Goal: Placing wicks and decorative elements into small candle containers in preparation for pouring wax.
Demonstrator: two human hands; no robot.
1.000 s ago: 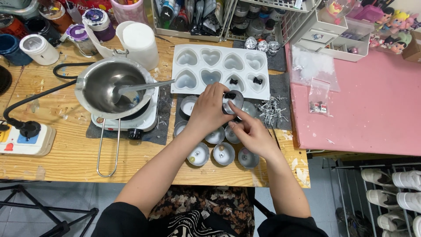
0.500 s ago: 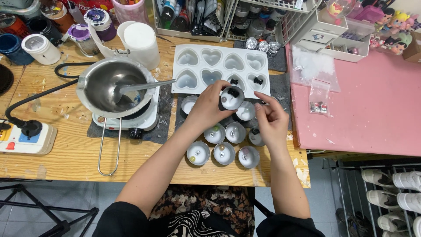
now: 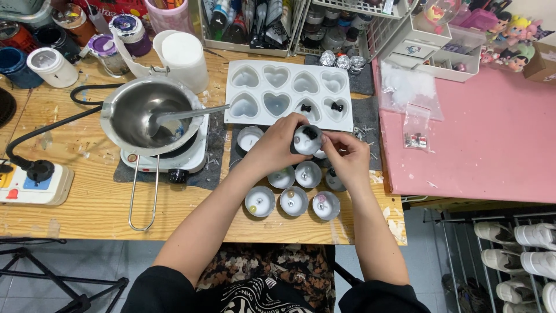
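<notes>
My left hand [image 3: 277,148] holds a small round tealight cup [image 3: 307,140] of white wax with a tiny black bow on top. My right hand [image 3: 346,156] meets it from the right, fingertips at the cup's rim near the bow. Below my hands, several more tealight cups [image 3: 294,200] with small decorations stand in rows on a dark mat. Just beyond lies a white heart-shaped silicone mould [image 3: 288,94]; two of its hollows hold black bows [image 3: 337,106].
A steel melting pot [image 3: 145,116] with a spoon sits on a small electric hotplate at left, its wire handle reaching toward the table edge. A power strip [image 3: 32,184] lies far left. Jars, a white cup and racks line the back. A pink table [image 3: 480,133] stands right.
My left hand lifted the tealight cup off the mat and holds it up. My right hand rose from the lower cups and came to the held cup's rim.
</notes>
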